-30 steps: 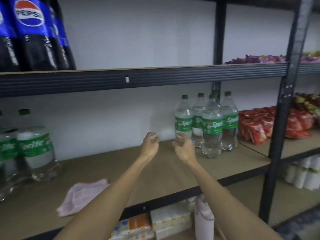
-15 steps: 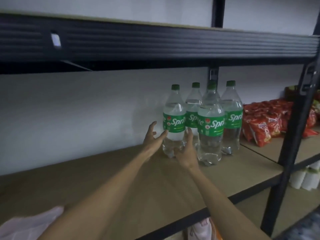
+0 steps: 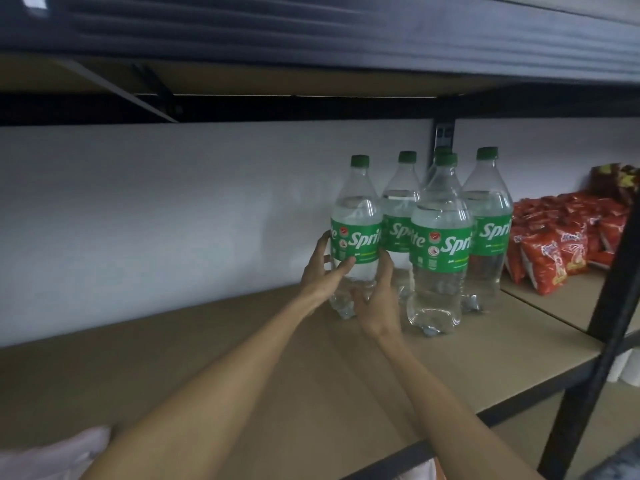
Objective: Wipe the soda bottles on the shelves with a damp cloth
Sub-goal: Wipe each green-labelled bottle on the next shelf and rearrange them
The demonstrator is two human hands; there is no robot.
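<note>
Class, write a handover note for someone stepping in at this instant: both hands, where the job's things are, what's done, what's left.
Left hand and right hand both grip the leftmost Sprite bottle, which stands on the shelf.
Four more Sprite bottles stand to its right.
Cloth lies at the shelf's near left, in neither hand.
Done: no wiping visible.
Left: fetch cloth, wipe every bottle.
</note>
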